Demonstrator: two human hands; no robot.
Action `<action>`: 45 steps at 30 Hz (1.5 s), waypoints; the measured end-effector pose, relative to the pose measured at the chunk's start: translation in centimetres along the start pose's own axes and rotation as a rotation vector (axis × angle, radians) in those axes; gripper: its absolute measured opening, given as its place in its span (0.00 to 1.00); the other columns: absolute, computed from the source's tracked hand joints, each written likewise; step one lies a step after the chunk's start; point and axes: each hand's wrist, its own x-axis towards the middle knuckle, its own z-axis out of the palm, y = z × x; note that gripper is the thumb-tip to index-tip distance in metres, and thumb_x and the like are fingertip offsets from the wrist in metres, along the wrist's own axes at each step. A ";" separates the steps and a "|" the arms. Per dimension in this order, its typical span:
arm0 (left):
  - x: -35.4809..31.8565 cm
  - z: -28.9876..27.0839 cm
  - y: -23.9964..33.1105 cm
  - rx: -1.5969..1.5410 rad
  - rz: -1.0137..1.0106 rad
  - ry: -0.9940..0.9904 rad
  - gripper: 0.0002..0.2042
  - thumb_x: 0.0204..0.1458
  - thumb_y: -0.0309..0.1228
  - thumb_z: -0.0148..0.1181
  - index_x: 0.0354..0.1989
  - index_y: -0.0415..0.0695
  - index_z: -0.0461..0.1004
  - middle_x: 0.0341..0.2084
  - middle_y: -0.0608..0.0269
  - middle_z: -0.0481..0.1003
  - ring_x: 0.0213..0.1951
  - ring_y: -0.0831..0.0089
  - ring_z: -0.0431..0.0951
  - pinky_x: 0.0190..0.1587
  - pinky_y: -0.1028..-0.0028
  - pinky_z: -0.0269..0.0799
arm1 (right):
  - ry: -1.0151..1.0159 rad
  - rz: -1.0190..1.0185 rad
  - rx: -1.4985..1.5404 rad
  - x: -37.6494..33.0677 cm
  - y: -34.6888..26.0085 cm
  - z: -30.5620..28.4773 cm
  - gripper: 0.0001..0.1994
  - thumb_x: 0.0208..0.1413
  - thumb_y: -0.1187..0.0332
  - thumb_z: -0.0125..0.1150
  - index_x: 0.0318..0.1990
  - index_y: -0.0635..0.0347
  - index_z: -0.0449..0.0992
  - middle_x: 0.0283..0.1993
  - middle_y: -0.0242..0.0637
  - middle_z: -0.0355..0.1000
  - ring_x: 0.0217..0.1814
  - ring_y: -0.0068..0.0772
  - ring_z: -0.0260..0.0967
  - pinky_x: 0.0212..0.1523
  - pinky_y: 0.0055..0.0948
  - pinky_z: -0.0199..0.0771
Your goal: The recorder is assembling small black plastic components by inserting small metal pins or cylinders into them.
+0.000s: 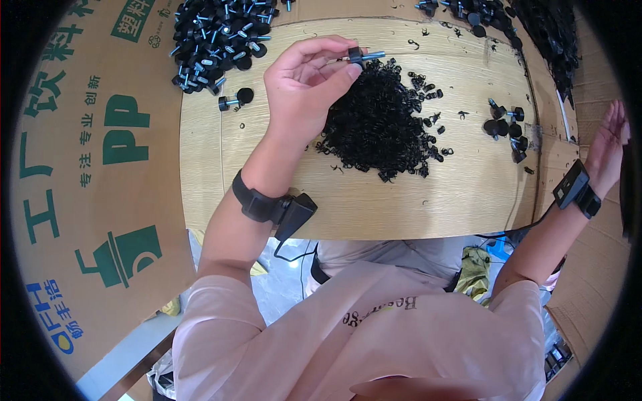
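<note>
Fingers of the left hand pinch a knob bolt, its axis pointing right over the clip pile, while the right hand hangs open, far right.

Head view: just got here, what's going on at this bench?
A person sits at a wooden table. The left hand pinches a black knob with a metal stud above a pile of small black rings. The right hand is open and empty at the right edge. More knobs lie in a heap at top left and a few at right.
</note>
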 end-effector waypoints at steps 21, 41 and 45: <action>-0.5 0.9 0.2 0.081 -0.061 -0.076 0.17 0.49 0.12 0.61 0.48 0.33 0.71 0.46 0.49 0.76 0.48 0.67 0.78 0.53 0.72 0.76 | -0.942 -0.436 -0.458 -21.4 4.5 16.6 0.09 0.47 0.73 0.66 0.38 0.57 0.80 0.38 0.35 0.76 0.40 0.39 0.73 0.40 0.31 0.73; 0.0 0.9 0.0 -0.062 0.116 0.108 0.14 0.50 0.15 0.62 0.45 0.35 0.72 0.45 0.53 0.74 0.48 0.66 0.78 0.47 0.72 0.79 | -0.960 0.330 -0.336 -20.5 4.2 15.6 0.05 0.56 0.72 0.62 0.35 0.65 0.77 0.28 0.24 0.71 0.30 0.13 0.62 0.31 0.16 0.61; 1.7 -2.3 0.0 -0.051 0.031 0.412 0.12 0.52 0.16 0.61 0.44 0.35 0.71 0.43 0.55 0.75 0.44 0.70 0.77 0.51 0.70 0.77 | -1.111 0.107 -0.207 -21.3 3.4 15.5 0.01 0.54 0.76 0.61 0.32 0.63 0.76 0.33 0.33 0.74 0.34 0.23 0.67 0.36 0.21 0.66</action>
